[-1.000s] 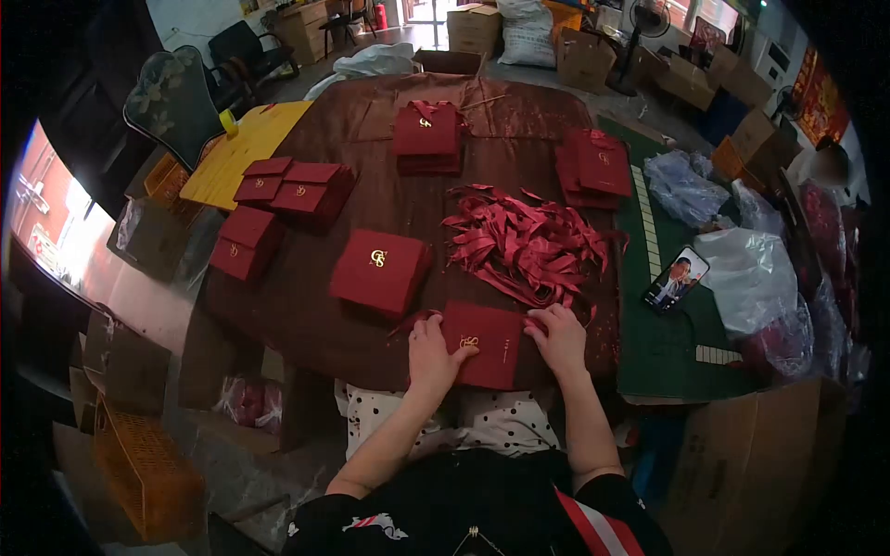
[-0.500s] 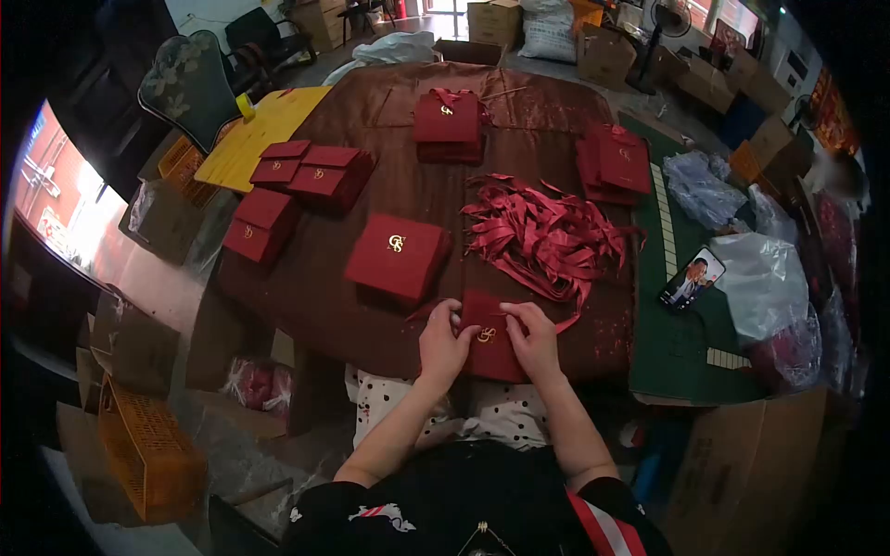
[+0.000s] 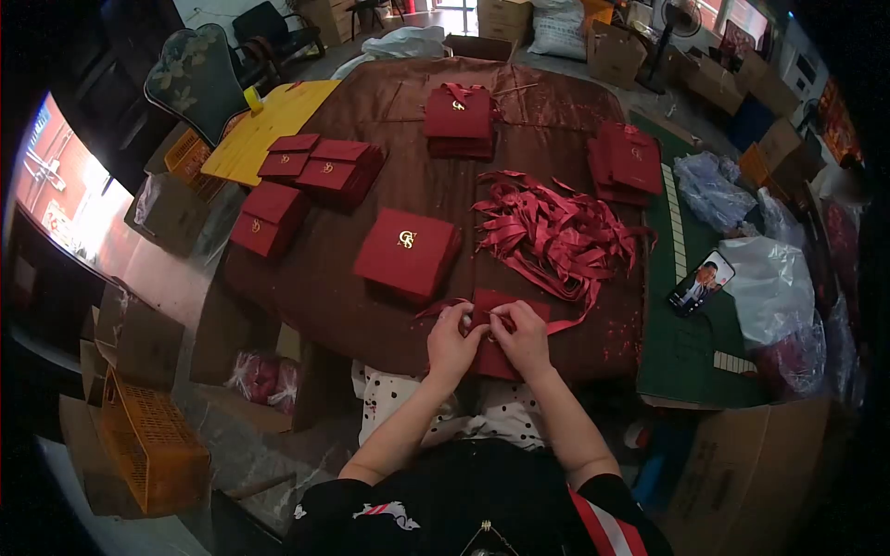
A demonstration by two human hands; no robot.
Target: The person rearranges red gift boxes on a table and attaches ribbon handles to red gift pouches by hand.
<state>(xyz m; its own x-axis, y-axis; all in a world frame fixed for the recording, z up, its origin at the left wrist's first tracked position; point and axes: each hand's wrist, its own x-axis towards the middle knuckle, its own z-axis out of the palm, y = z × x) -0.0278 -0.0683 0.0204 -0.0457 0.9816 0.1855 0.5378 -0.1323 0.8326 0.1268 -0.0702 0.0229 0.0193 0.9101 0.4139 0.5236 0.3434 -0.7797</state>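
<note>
A flat red gift bag with a gold monogram lies at the table's near edge, in front of my body. Over its upper part my left hand and my right hand are close together, fingertips pinched. A red ribbon passes through the fingers, one end trailing out at the left and the other toward a heap of loose ribbons. The fingers partly hide the ribbon and most of the monogram. Just beyond my left hand sits a stack of red bags with the same gold mark.
More red bags stand at the left, a ribboned stack at the back, and another stack at the right. A phone and plastic bags rest on the green side table. Cartons and an orange crate flank me.
My right hand has moved left, closer to my left hand, and its fingers now cover most of the monogram. The whole view has shifted slightly.
</note>
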